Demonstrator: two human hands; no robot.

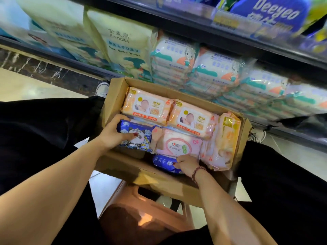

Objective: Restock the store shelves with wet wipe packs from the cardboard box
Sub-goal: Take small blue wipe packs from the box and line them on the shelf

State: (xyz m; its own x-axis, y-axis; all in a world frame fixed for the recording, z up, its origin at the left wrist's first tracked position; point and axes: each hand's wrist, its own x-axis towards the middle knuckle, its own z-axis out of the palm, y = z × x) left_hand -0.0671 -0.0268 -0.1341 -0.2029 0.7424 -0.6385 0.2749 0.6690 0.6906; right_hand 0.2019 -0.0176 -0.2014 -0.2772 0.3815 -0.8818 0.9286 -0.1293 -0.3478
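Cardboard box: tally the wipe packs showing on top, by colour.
Blue: 2, panda pack in the left hand, blue pack in the right hand
Orange packs: 3, one on edge
Pink pack: 1
Total: 6; bunched edges at the right may hide more.

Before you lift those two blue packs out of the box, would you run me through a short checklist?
1. Left hand grips panda pack: ok.
2. Right hand grips second blue pack: ok.
3. Panda pack lies on top, nothing over it: ok.
4. Second blue pack free of pink pack: cannot tell.
5. Box steady: cannot tell.
6. Free space on shelf: not ok, the row in view looks full.
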